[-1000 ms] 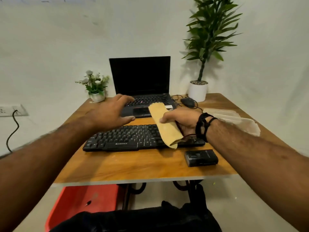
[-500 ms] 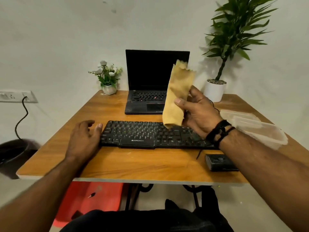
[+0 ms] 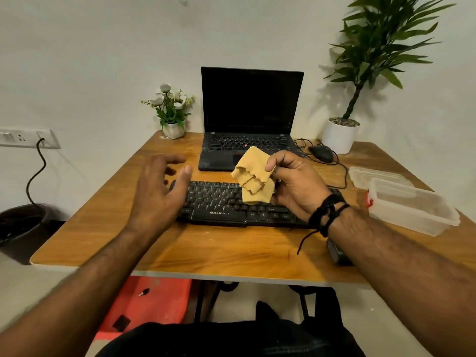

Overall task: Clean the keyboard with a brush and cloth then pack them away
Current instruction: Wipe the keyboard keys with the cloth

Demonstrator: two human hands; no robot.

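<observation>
Seen from above, looking down over a wooden worktop (image 3: 231,251). Right hand (image 3: 296,184) raised just above the black keyboard (image 3: 231,204), thumb and curled fingers (image 3: 270,166) pinching a folded tan cloth (image 3: 253,176), loose end hanging down toward the keys. Left hand (image 3: 159,191) hovering over the keyboard's left end, fingers spread and relaxed, holding nothing. Behind the keyboard, an open laptop (image 3: 249,119), screen dark; beside it a black mouse (image 3: 320,153) with trailing cable. At the right edge, a clear plastic container (image 3: 409,204) with its lid (image 3: 373,176) lying just behind it. No brush identifiable; a small dark object by the right wrist, mostly hidden.

Likely step: wiping the keys with the cloth. Best done by steadying the keyboard's left end with the free hand, gathering the cloth into a firm pad, then sweeping row by row with light pressure, avoiding snagged keycaps.
</observation>
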